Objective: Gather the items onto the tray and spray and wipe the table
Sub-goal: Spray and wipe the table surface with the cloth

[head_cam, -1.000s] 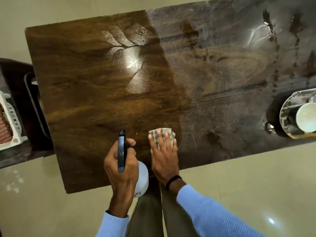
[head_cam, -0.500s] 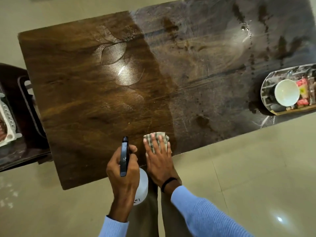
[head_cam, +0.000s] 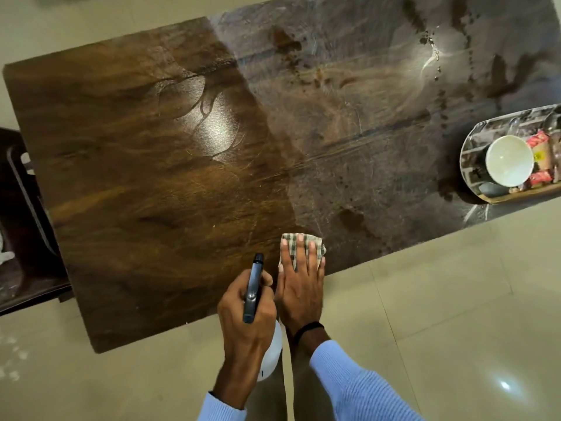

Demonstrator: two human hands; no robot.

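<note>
While my right grip (head_cam: 300, 287) lies flat on the checked cloth (head_cam: 299, 242), fingers straight and a little spread, it presses the cloth to the worktop (head_cam: 136, 192) right at the near edge. My left grip (head_cam: 243, 325) is curled round the spray bottle (head_cam: 254, 281). Its nozzle points out across the wood and its white body hangs past the edge.

Gathering looks done to me. The tray (head_cam: 467, 165) sits at the right end, close to the near edge, and the items I can see are all on it: a white bowl (head_cam: 508, 159) and some red packets (head_cam: 538, 156).

Spray is down too, I'd say. A shiny wet patch (head_cam: 217, 133) glints left of centre, and dark drops (head_cam: 440, 100) trail down the right side.

Wiping is the big job left. The cloth covers one small spot at the front, and the surface beyond it looks streaked and smeary.

Room is good, with broad open wood ahead and to the left. I need to mind the near edge under my palm, the tray on the right, and a dark piece of furniture (head_cam: 24, 223) against the left end.
</note>
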